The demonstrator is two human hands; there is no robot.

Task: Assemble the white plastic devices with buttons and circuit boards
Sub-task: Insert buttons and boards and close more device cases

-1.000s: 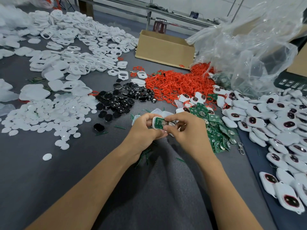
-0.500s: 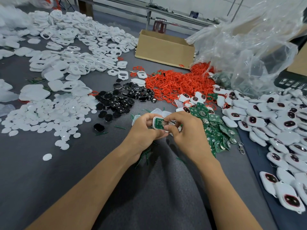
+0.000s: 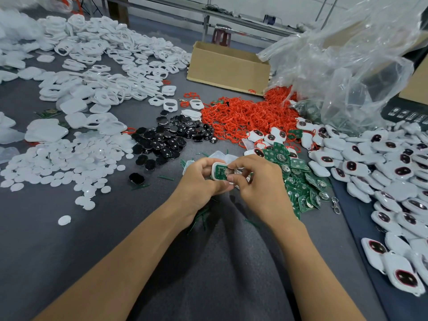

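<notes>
Above grey felt, both hands pinch a rounded white shell holding a green circuit board.

Gripping a small white plastic shell with a green circuit board seated inside in the left hand, fingers curled round its left end. Pinching its right end with the right hand. Held above a grey felt-covered table. Just to the right, a heap of loose green circuit boards. Beyond, piles of black oval buttons and red rubber rings. Far right, finished white devices with dark buttons.
</notes>
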